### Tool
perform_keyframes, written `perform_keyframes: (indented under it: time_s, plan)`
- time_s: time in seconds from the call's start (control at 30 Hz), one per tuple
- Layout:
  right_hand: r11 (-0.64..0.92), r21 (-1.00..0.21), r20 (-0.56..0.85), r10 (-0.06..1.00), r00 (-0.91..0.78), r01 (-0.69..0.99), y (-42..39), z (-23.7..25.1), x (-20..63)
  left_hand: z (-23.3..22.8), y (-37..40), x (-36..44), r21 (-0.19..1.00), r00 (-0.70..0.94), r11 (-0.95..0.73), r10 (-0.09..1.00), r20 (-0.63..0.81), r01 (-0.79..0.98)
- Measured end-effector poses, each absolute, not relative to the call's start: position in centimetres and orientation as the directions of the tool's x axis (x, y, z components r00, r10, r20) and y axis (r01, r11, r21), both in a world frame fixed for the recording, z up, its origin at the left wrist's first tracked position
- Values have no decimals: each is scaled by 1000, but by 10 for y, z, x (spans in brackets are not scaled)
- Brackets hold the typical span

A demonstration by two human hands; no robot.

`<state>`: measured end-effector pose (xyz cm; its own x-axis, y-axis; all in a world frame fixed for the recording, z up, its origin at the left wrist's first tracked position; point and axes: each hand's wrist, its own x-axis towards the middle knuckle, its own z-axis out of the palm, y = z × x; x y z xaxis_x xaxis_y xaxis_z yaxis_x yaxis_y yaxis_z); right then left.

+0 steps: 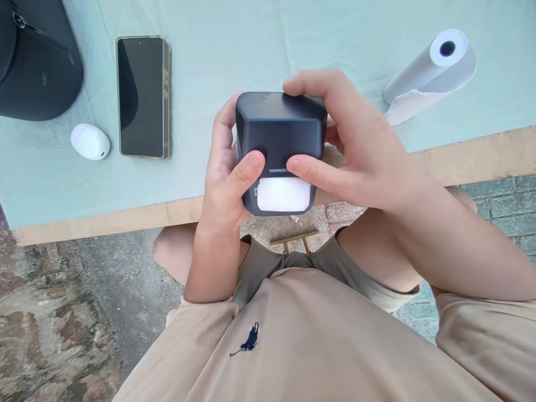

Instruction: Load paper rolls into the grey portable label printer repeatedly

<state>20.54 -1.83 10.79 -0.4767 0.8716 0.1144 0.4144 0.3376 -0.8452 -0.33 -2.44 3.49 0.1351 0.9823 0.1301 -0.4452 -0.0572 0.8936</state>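
The device is black with pale lettering, the tablecloth mint green, the paper roll white.

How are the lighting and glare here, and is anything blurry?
Head view: soft light with faint shadows on the pale green table covering; also in the head view, the white label on the NIIMBOT label printer looks washed out, the smartphone screen carries a reflection with a darker curved patch at its left, and the right hand looks slightly soft, while the printer's lettering is legible.
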Motion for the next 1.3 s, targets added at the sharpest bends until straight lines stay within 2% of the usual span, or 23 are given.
perform_keyframes:
  time_s: [0.1, 0.17, 0.23, 0.33, 0.4, 0.57, 0.83, 1.07, 1.13, 1.23, 1.27, 1.3]
  plan:
    - [345, -829, 114, 875, -470, 440, -16, 110, 204, 35, -24, -2, 888, 118, -58, 985, 125, -456]
    - [374, -819, 139, 865, -483, 434, -14, 109, 205, 49, -29, -2, 898, 187, 44, 981, 43, -437]
    - [436, -800, 209, 847, -489, 413, -13, 108, 206, 60, -33, -3, 896, 194, 77, 981, 10, -437]
    - [513, -774, 321, 823, -468, 371, -14, 106, 209, 57, -31, -8, 907, 111, -5, 992, 57, -422]
    - [522, -779, 342, 818, -463, 347, -15, 106, 209, 47, -26, -11, 916, 97, -18, 993, 62, -400]
    - [532, -780, 346, 806, -480, 331, -17, 106, 209, 44, -26, -10, 934, 69, 13, 998, 12, -356]
    - [582, -704, 281, 755, -592, 408, -12, 113, 210, 56, -32, -6, 933, 25, -58, 997, 72, -356]
    - [537, -663, 177, 790, -587, 522, -9, 121, 208, 60, -34, -3, 936, -12, -18, 1000, 15, -352]
    - [557, -608, 208, 799, -564, 565, -10, 125, 208, 60, -33, -2, 936, -26, -10, 1000, 1, -352]
    - [591, -514, 361, 807, -467, 622, -13, 132, 205, 57, -31, -1, 922, -38, -14, 999, -1, -386]
    - [560, -513, 402, 826, -395, 650, -14, 135, 204, 55, -30, -1, 911, -30, -20, 1000, 9, -411]
    - [497, -561, 402, 863, -307, 662, -16, 137, 201, 53, -29, 0, 900, -13, -30, 1000, 27, -436]
